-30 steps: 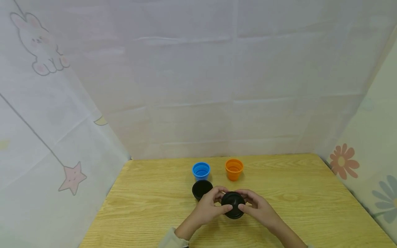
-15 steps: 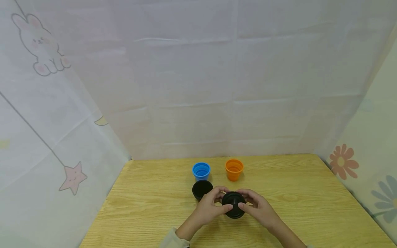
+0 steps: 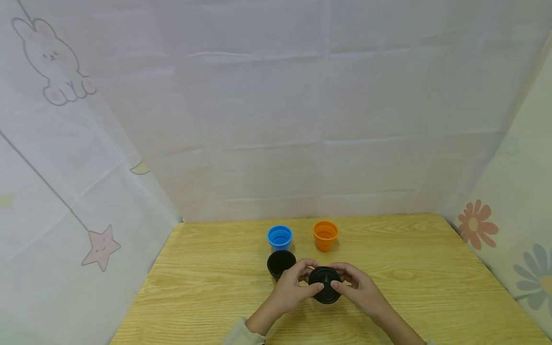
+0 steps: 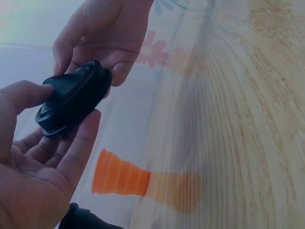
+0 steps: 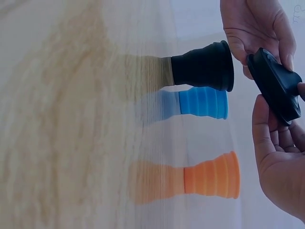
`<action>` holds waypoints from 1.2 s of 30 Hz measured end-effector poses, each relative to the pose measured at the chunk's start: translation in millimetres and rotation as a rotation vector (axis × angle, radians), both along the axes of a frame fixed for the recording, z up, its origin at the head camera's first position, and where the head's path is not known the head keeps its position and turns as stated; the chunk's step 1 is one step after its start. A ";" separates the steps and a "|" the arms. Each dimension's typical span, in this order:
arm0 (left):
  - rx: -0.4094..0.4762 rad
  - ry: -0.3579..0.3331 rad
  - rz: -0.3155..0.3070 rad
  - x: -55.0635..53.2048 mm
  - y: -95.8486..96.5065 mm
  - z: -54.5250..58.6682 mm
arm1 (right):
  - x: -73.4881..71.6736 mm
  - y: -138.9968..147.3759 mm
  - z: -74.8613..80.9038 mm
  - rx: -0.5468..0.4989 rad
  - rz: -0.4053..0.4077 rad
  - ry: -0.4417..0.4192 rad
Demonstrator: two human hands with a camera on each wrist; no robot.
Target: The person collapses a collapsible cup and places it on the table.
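Note:
Both hands hold a round black lid (image 3: 326,297) with a stepped, raised middle, up off the wooden table. My left hand (image 3: 290,290) pinches its left side, thumb on the raised face and fingers behind. On the opposite side my right hand (image 3: 363,293) grips it the same way. Seen edge-on in the left wrist view, the lid (image 4: 76,102) is tilted, its wide rim turned away from the thumbs. Just beyond my left hand stands a black cup (image 3: 281,263), partly covered by that hand in the head view; its whole side shows in the right wrist view.
A blue ribbed cup (image 3: 280,236) stands upright behind the black one. To its right is an orange ribbed cup (image 3: 325,235), also upright. The wooden table (image 3: 207,282) ends at a pale fabric backdrop (image 3: 263,177), with printed side panels left and right.

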State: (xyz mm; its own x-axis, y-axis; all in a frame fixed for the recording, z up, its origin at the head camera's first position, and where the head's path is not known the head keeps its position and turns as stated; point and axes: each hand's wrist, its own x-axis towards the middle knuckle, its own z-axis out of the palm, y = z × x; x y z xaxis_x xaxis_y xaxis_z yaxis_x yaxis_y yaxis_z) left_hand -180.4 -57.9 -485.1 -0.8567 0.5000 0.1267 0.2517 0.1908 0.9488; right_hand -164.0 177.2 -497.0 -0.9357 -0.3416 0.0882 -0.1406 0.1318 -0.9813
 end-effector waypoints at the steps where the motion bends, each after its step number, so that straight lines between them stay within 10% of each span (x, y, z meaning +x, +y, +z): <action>1: -0.001 0.001 0.000 -0.2 0.0 -0.2 | 0.1 0.0 0.1 0.002 0.000 -0.003; 22: 0.072 -0.136 -0.054 3.5 1.2 3.0 | 0.0 0.0 2.2 -0.010 0.011 -0.051; 36: 0.029 -0.064 0.010 5.9 6.6 3.8 | 0.9 -1.9 -1.5 0.046 -0.014 0.009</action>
State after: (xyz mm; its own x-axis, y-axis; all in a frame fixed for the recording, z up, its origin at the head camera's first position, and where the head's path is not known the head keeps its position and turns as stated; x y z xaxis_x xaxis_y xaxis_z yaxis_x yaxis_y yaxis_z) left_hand -174.4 -51.2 -481.2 -0.8686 0.4879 0.0862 0.1888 0.1650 0.9681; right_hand -163.1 175.3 -498.6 -0.9396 -0.3325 0.0809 -0.1469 0.1783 -0.9730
